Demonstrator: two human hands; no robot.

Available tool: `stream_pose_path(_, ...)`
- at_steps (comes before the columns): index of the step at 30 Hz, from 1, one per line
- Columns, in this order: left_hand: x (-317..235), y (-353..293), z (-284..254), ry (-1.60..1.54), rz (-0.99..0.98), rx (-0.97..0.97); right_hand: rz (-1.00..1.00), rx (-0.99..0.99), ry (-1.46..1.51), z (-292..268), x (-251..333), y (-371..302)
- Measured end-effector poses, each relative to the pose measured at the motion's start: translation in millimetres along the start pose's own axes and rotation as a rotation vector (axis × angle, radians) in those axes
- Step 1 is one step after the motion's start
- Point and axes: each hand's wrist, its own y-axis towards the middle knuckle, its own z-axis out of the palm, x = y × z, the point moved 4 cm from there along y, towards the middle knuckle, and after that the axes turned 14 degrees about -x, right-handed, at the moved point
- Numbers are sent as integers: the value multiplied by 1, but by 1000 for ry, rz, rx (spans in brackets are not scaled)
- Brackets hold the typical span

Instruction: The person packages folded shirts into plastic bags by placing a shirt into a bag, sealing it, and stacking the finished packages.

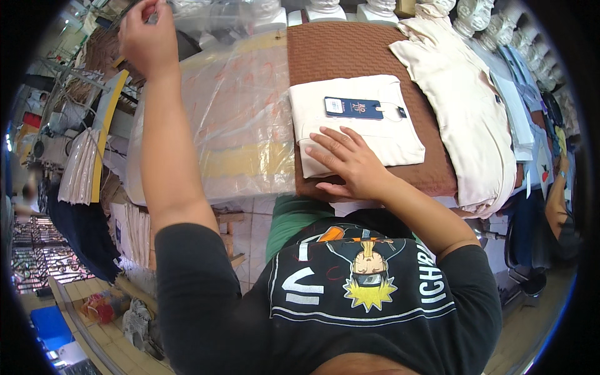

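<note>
Resting flat with fingers spread, the right hand (347, 164) presses the folded cream garment (355, 122), which extends toward twelve o'clock; the left hand (147, 36), raised at eleven o'clock, pinches clear plastic (206, 15).

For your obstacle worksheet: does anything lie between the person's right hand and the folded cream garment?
Nothing visible does. The right hand rests flat on the folded cream garment; the dark blue hang tag lies farther up the garment, clear of the fingers.
</note>
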Motion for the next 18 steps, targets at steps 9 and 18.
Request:
stream_pose_path(9, -53, -154, -108, 7, -227, 443, 1035, -271, 1076, 43, -45, 58)
stream_pose_path(18, -58, -219, -134, 75, -288, 1024, 1311, -210, 1041, 88, -74, 79)
